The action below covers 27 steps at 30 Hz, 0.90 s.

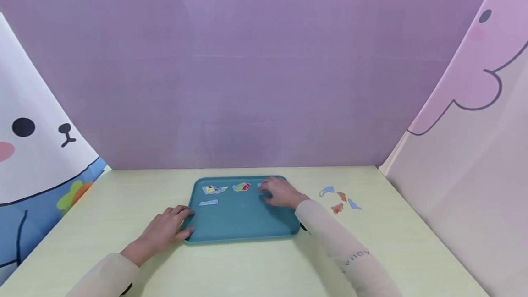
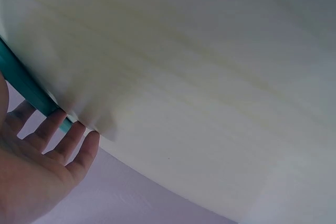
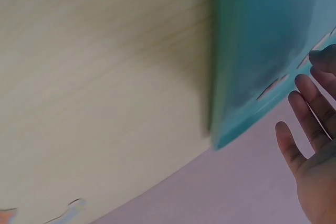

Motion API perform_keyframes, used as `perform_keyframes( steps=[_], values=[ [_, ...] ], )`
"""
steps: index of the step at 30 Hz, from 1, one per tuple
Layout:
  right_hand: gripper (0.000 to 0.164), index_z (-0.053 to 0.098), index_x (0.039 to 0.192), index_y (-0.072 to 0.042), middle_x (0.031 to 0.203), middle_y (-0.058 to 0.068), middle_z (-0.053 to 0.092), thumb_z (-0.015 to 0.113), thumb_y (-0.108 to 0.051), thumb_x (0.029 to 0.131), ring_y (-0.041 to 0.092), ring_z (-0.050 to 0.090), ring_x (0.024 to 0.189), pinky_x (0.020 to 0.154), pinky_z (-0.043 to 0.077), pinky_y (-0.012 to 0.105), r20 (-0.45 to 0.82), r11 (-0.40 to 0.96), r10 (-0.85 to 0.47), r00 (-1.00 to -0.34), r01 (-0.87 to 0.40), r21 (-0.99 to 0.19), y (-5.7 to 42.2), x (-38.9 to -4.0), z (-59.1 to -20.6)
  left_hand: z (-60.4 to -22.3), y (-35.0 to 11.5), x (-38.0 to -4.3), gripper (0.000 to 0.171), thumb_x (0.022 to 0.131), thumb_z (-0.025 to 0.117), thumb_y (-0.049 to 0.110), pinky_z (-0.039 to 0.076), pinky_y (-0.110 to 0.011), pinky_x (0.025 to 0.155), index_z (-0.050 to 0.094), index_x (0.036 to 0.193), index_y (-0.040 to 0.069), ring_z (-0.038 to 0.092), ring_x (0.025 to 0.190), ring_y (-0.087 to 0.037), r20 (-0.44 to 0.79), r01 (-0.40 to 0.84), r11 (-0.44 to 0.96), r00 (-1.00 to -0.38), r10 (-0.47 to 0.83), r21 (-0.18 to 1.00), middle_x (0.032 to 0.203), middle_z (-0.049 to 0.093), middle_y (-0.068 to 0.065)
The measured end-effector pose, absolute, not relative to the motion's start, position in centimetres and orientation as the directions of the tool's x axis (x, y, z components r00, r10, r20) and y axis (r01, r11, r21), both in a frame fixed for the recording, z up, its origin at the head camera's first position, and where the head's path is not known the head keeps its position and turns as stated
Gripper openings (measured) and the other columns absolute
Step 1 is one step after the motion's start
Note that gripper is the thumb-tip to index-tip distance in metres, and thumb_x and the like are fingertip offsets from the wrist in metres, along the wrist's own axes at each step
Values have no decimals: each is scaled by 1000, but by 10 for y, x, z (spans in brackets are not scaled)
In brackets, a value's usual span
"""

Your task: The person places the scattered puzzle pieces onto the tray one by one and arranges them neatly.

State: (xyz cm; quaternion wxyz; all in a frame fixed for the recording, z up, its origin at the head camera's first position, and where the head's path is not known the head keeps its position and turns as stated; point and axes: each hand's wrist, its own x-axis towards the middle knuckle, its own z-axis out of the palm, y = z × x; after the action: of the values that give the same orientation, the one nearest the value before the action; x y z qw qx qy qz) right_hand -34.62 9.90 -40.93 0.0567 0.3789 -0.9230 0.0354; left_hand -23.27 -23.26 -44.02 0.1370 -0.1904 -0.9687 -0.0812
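A teal tray [image 1: 243, 223] lies on the table with several cut paper pieces near its far edge. Among them are a yellow-and-white piece [image 1: 213, 189], a green-and-red piece [image 1: 242, 187] and a pale blue strip [image 1: 208, 202]. My left hand [image 1: 167, 228] rests at the tray's left rim, fingers spread along it; the left wrist view shows these fingers [image 2: 84, 153] against the rim. Over the tray's far right part, my right hand [image 1: 281, 192] reaches down beside a small pale piece [image 1: 260, 185], mostly covered. Its fingers [image 3: 312, 111] look extended, with nothing visibly gripped.
Right of the tray, loose paper pieces lie on the pale table [image 1: 396, 242]: light blue ones [image 1: 354, 204] and orange ones [image 1: 337, 208]. A purple cloth wall [image 1: 264, 68] stands behind the table, with printed cloth panels [image 1: 33, 150] at both sides.
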Motion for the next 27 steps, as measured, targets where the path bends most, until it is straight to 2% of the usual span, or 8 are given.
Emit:
perform_keyframes(
  steps=[12, 18, 27],
  values=[
    [24, 67, 106, -11, 109, 2, 63, 66, -15, 82, 23, 53, 109, 93, 41, 46, 144, 793, -581, -801, -597, -122, 143, -346, -403, -438, -231, -231, 46, 79, 68, 37, 50, -49, 69, 60, 113, 7, 57, 98, -35, 278, 387, 916, -896, 347, 107, 115, 59, -15],
    [23, 67, 103, -6, 102, 6, 64, 66, -12, 81, 25, 55, 101, 87, 43, 46, 190, 792, -562, -805, -590, -156, 165, -345, -400, -439, -232, -231, 46, 79, 68, 37, 50, -49, 69, 60, 113, 7, 57, 98, -35, 287, 393, 914, -892, 350, 105, 115, 58, -14],
    [23, 67, 102, -6, 101, 6, 64, 64, -8, 79, 26, 57, 97, 82, 45, 43, 211, 809, -535, -818, -568, -152, 201, -347, -404, -440, -232, -231, 48, 79, 68, 38, 50, -49, 70, 60, 114, 6, 57, 99, -35, 289, 390, 915, -892, 347, 106, 115, 58, -14]
  ],
)
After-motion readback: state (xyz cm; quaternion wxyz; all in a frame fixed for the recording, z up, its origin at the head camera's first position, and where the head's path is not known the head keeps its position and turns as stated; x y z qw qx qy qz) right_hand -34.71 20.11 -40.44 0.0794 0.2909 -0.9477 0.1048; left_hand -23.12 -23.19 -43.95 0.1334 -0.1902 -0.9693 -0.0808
